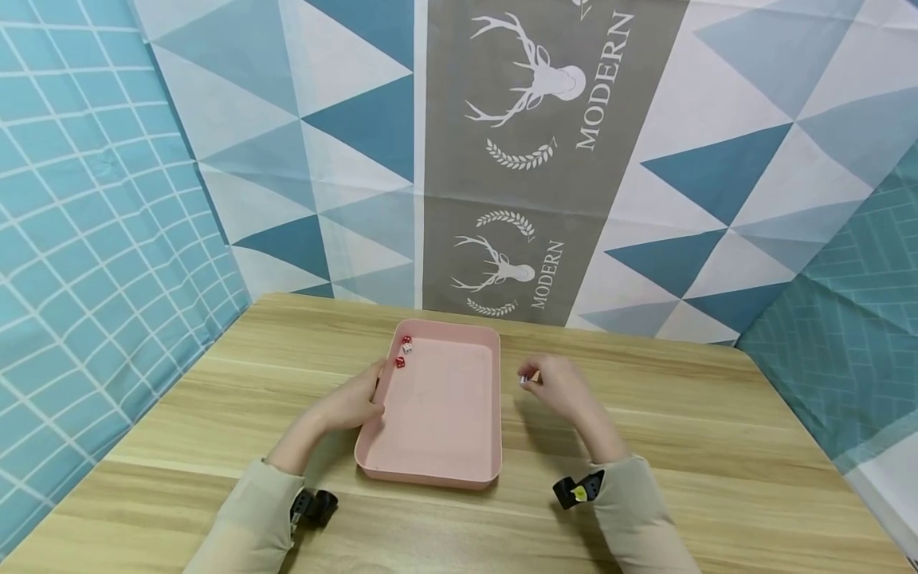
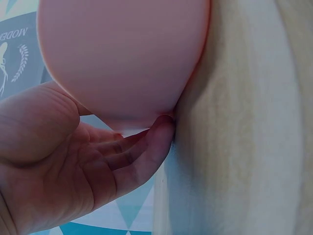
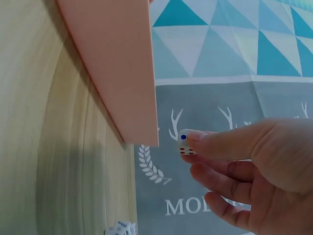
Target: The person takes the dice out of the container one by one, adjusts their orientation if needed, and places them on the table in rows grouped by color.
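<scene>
A pink rectangular tray (image 1: 439,399) lies on the wooden table. Two red dice (image 1: 400,363) and a white die (image 1: 407,348) sit inside it, near its far left corner. My left hand (image 1: 353,399) holds the tray's left wall; in the left wrist view its fingers (image 2: 142,161) curl against the outside. Just right of the tray, my right hand (image 1: 555,384) pinches a white die (image 3: 186,142) between thumb and finger. The right wrist view shows one blue pip and several red pips on this die, held apart from the tray wall (image 3: 115,68).
More white dice (image 3: 121,228) show partly at the bottom of the right wrist view, on the table (image 1: 681,454). Patterned cloth (image 1: 495,159) hangs behind the table's far edge. Tile-patterned cloth (image 1: 93,223) stands along the left side.
</scene>
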The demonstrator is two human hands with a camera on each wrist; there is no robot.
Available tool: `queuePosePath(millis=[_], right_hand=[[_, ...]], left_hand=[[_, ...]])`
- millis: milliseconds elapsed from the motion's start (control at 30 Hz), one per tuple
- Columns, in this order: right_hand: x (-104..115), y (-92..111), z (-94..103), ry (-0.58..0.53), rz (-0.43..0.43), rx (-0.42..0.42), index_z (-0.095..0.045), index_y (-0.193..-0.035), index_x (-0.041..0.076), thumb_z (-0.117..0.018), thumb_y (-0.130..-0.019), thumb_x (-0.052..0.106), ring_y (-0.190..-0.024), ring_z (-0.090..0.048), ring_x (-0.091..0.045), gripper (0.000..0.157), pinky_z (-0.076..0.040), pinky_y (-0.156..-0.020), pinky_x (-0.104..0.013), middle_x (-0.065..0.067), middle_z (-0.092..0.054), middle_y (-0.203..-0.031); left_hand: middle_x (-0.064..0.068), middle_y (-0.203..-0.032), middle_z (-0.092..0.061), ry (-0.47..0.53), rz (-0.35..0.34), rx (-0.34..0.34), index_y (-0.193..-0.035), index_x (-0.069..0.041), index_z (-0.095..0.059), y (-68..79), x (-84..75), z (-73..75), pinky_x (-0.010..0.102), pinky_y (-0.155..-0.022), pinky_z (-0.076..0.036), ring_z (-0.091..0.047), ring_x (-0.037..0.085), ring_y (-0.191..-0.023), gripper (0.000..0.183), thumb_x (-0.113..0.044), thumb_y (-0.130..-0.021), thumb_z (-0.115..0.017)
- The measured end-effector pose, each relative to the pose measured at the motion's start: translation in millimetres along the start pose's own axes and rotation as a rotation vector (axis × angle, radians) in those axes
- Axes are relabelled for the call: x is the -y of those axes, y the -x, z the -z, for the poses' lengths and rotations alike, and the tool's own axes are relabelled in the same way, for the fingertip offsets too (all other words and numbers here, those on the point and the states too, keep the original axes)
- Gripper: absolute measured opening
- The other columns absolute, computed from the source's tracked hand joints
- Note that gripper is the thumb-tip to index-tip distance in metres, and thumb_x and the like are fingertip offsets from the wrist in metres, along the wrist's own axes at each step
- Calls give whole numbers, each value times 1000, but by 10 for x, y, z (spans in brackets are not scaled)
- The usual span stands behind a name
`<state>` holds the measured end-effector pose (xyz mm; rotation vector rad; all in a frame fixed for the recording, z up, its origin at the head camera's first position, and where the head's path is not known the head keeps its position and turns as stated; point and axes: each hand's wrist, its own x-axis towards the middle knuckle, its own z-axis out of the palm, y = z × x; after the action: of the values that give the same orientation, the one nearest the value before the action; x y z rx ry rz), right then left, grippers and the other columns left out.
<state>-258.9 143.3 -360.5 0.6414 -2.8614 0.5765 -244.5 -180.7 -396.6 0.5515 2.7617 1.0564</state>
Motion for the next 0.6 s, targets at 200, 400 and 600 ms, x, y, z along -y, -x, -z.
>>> queuePosePath(millis=[200,400,600], right_hand=[[-101,86,53,-14,-33,36,-68,-89,7,-66,-80,11,-70,-58,-13,10,-47,-61,-28,-3,-65,-86],[-192,128,95,-27,-49,53,-68,-89,6,-65,-80,9,-72,-58,-15,10,-48,-62,-29,-3,-65,-85],[-287,157,133,-18,-68,97,-66,-87,2,-68,-74,5,-73,-61,-18,13,-48,-63,-31,-4,-66,-78]], left_hand=[[31,-143,-22,20,-12,8,-140,13,-9,5,-9,9,52,-107,-24,-24,39,-132,74,4,-78,-48],[31,-142,-23,23,-24,9,-140,13,-10,9,-13,20,52,-106,-24,-25,39,-132,74,5,-77,-49],[31,-144,-19,14,-11,16,-141,12,-8,0,-22,16,52,-107,-21,-21,39,-133,74,4,-79,-48]])
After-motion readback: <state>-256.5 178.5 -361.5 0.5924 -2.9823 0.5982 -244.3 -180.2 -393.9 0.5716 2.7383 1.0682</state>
